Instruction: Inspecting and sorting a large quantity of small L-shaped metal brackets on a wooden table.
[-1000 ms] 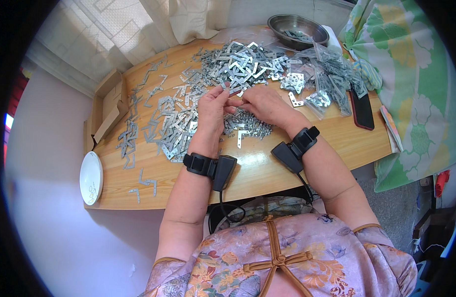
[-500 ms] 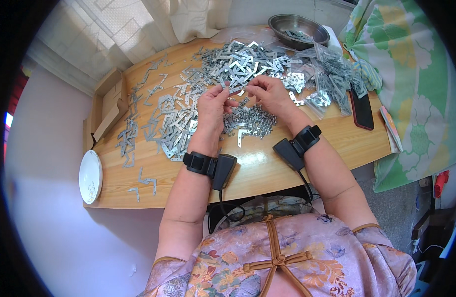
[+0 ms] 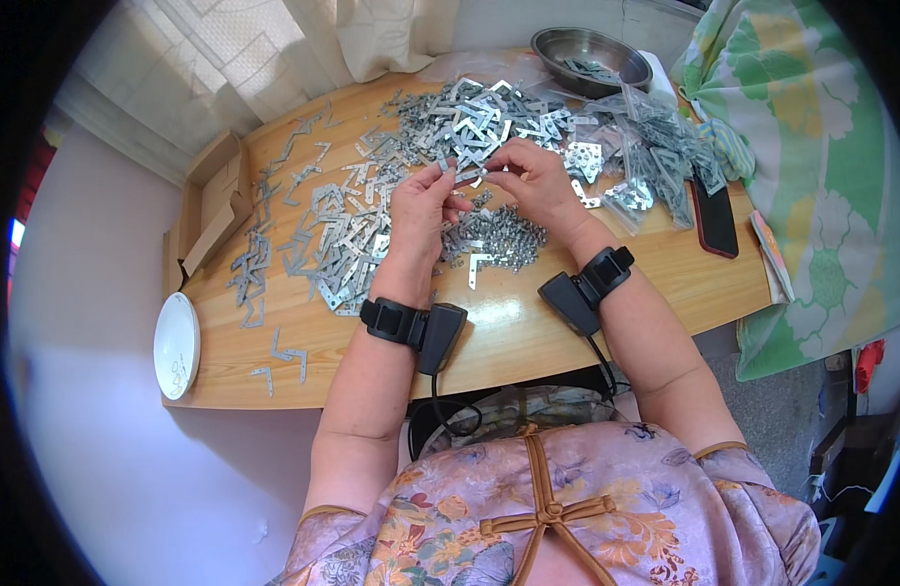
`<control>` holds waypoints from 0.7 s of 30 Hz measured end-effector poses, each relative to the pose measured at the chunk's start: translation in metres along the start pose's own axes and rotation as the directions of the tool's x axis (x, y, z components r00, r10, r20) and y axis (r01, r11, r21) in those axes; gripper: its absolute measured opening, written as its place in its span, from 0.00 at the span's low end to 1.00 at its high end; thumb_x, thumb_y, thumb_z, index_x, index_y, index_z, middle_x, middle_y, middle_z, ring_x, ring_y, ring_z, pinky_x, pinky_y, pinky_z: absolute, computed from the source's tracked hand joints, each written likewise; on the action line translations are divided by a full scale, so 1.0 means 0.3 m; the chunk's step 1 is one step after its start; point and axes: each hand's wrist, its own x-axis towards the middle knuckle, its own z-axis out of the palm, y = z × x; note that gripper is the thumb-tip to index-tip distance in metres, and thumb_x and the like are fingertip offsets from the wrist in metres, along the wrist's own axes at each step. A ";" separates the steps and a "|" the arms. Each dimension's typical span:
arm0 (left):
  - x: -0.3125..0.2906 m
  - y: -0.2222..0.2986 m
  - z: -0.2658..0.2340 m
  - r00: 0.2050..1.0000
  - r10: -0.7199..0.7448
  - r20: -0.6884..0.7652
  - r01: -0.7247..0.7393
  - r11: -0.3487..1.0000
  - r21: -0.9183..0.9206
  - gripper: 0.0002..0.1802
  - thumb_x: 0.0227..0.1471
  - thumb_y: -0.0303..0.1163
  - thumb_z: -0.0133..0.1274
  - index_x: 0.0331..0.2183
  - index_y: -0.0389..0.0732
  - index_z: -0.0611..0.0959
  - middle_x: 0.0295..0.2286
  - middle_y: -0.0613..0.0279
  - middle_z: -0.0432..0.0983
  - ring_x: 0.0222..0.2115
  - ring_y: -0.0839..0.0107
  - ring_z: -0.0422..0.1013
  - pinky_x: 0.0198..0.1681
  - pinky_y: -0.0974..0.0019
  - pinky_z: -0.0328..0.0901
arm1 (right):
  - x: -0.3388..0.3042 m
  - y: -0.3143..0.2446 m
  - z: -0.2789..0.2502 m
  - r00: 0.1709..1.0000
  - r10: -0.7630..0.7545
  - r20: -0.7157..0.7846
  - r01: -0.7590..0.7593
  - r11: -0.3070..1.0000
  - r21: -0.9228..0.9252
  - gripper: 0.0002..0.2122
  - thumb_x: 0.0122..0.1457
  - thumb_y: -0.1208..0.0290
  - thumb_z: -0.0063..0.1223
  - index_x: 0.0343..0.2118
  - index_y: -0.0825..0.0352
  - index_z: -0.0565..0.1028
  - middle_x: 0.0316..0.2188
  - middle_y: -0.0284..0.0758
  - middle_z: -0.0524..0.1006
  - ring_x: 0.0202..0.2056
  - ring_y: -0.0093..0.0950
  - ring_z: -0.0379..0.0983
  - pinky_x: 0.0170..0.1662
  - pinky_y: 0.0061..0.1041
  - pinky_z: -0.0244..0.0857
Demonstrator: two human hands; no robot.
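Side by side over the middle of the table are my left hand [image 3: 420, 210] and my right hand [image 3: 535, 186]. The left one is closed, thumb against fingers, on a small grey metal piece whose end shows at the fingertips; its full shape is hidden. My right thumb and index finger are pinched close to it, and anything between them is too small to make out. Below the hands lies a heap of small metal screws [image 3: 508, 239], with a single L-shaped bracket [image 3: 474, 271] at its near edge. Flat corner brackets [image 3: 350, 239] are piled left of my left hand.
More brackets [image 3: 479, 122] are heaped beyond the hands. A steel bowl [image 3: 606, 44] stands at the back, with clear plastic bags [image 3: 655, 146] of metal parts nearer. At right is a dark phone [image 3: 713, 220]; at left, a cardboard box [image 3: 215, 220] and a white dish [image 3: 176, 347].
My right thumb and fingers have shifted slightly at the pinch, and the back of that hand has risen a little. My left hand stays nearly where it was.
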 end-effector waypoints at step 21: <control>-0.028 0.033 0.038 0.998 0.066 0.017 -0.066 0.996 0.051 0.13 0.51 0.28 0.48 0.39 0.33 0.77 0.22 0.65 0.73 0.14 0.80 0.69 0.13 0.82 0.56 | -0.007 -0.006 0.008 0.998 -0.055 -0.028 0.053 0.996 -0.067 0.04 0.43 0.72 0.57 0.24 0.61 0.75 0.27 0.29 0.71 0.27 0.26 0.70 0.29 0.22 0.64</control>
